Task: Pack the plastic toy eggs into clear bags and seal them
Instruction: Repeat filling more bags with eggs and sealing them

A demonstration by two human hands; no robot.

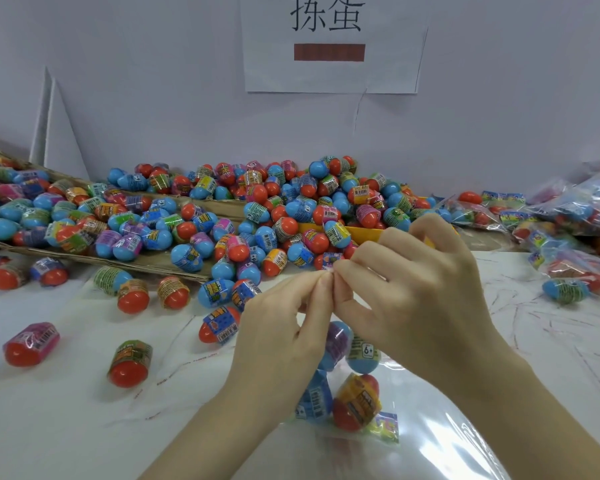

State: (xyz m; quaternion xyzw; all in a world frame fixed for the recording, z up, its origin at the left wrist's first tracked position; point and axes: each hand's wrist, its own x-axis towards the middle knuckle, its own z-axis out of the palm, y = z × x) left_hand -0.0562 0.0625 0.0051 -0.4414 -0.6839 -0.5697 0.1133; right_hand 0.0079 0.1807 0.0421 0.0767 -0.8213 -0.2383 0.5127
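Both hands pinch the top edge of a clear plastic bag (pixel 357 403) holding four red-and-blue plastic toy eggs (pixel 355 401), left hand (pixel 278 327) meeting right hand (pixel 413 289) fingertip to fingertip at frame centre. A heap of loose eggs (pixel 257 209) spills from flattened cardboard (pixel 160 263) at 11 o'clock, sealed filled bags (pixel 568 216) lie at 2 o'clock. The white tabletop (pixel 66 427) meets a pale wall bearing a paper sign (pixel 333 43) at 12 o'clock.

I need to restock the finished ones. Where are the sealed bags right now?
In the head view, the sealed bags are piled at the far right of the table, against the wall, right of the loose egg heap.
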